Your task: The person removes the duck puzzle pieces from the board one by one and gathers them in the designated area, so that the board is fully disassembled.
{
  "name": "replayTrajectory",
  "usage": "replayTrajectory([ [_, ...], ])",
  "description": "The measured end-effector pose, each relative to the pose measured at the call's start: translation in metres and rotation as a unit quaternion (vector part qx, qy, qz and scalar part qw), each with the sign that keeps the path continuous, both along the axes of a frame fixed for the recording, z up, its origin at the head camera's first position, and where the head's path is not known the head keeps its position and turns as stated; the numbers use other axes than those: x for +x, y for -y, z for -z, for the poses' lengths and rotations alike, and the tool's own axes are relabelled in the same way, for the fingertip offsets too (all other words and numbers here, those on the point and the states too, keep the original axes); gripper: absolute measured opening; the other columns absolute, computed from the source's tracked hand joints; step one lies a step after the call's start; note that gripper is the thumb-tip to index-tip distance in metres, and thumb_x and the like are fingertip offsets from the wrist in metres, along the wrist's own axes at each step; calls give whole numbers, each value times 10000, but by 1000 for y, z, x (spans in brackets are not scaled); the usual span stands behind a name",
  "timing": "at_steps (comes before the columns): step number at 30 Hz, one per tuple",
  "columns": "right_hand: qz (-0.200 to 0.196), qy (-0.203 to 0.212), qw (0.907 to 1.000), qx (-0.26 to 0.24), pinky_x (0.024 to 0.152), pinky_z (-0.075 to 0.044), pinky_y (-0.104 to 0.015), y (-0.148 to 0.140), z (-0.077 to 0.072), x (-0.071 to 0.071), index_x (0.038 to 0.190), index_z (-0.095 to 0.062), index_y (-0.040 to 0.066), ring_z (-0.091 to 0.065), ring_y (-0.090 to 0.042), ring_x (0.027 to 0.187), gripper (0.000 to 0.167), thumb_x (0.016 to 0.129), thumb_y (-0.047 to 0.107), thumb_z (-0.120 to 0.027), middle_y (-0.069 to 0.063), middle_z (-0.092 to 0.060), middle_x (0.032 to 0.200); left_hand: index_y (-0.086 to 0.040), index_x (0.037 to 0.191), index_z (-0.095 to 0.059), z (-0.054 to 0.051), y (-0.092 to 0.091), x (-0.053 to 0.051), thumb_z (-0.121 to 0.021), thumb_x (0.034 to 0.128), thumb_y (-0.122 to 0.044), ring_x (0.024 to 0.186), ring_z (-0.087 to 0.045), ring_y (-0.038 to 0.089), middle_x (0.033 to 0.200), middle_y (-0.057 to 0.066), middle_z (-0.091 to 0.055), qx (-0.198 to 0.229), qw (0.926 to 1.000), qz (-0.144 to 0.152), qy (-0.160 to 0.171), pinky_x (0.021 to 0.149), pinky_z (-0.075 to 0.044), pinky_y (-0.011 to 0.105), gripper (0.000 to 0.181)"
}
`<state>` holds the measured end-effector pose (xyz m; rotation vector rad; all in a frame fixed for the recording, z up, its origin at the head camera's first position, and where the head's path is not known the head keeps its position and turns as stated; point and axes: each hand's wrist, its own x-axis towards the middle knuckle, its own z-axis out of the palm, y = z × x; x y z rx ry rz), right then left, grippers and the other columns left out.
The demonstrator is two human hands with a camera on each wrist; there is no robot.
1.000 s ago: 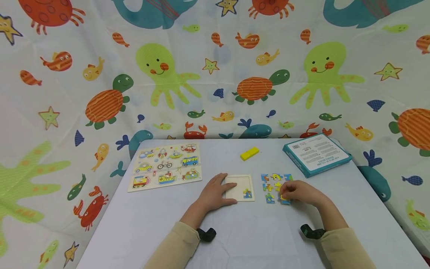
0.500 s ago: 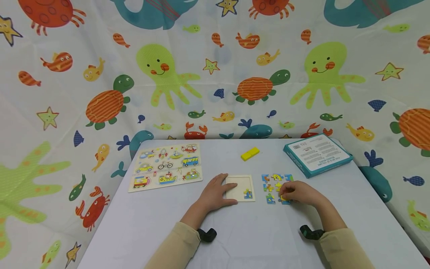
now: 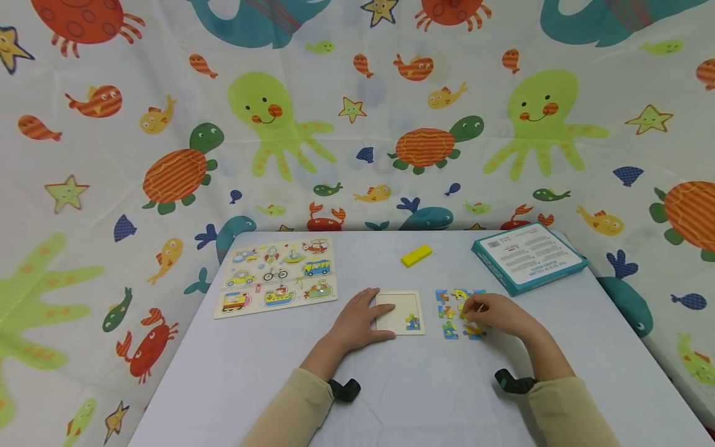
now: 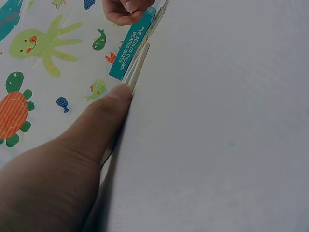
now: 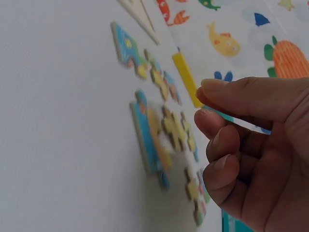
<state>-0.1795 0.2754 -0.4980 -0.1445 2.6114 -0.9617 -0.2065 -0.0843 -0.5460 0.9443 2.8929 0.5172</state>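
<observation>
My left hand (image 3: 357, 320) rests at the left side of a pale wooden puzzle tray (image 3: 421, 313), fingers spread. One finger lies over the tray and the thumb (image 4: 99, 118) runs along its near edge. A joined blue-and-yellow puzzle piece (image 3: 412, 321) lies in the tray's lower right corner. My right hand (image 3: 494, 313) hovers above loose puzzle pieces (image 3: 449, 329) laid in rows right of the tray. In the right wrist view its thumb and forefinger tips are slightly apart, nothing visible between them. A blue-edged piece (image 5: 147, 137) lies beneath; the hand partly covers others in the head view.
Behind the tray lies a yellow block (image 3: 416, 256). A teal box (image 3: 529, 256) sits at the back right. At the back left is a wooden vehicle picture board (image 3: 276, 276). A sea-animal cloth (image 3: 357, 180) hangs behind the white table (image 3: 424, 391).
My right hand has shifted slightly up and left from the lower right piece, which now shows more fully. The left hand and tray have stayed put.
</observation>
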Motion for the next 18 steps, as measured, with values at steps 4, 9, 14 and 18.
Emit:
replayTrajectory([
  [4, -134, -47, 9999, -50, 685, -472, -300, 13, -8, -6, 1006, -675, 208, -539, -189, 845, 137, 934, 324, -677, -9, -614, 951, -416, 1432, -497, 0, 0, -1, -621, 820, -712, 1494, -275, 268, 1607, 42, -308, 3, 10000, 28, -22, 1212, -290, 449, 691],
  [9, -314, -68, 9994, -158, 721, -484, -296, 31, -16, -14, 1055, -676, 183, -545, -186, 870, 164, 943, 302, -668, 3, -624, 982, -421, 1434, -492, 1, 0, -1, -616, 821, -716, 1495, -272, 264, 1609, 37, -303, -2, 10000, 27, 10, 1216, -283, 443, 692],
  [14, -436, -34, 9987, -272, 730, -493, -297, 51, -23, -22, 1098, -673, 149, -555, -194, 876, 174, 950, 239, -658, -1, -630, 1009, -422, 1431, -496, 1, 0, -1, -616, 819, -718, 1493, -273, 264, 1610, 37, -302, 16, 10000, 22, 15, 1214, -285, 448, 691],
  [18, -642, -130, 9975, -282, 718, -494, -294, 67, -24, -28, 1082, -677, 157, -553, -190, 865, 157, 941, 225, -671, 7, -636, 1000, -435, 1432, -488, 2, 0, -2, -601, 814, -738, 1495, -270, 265, 1613, 30, -296, -15, 10000, -8, 9, 1210, -293, 457, 697],
])
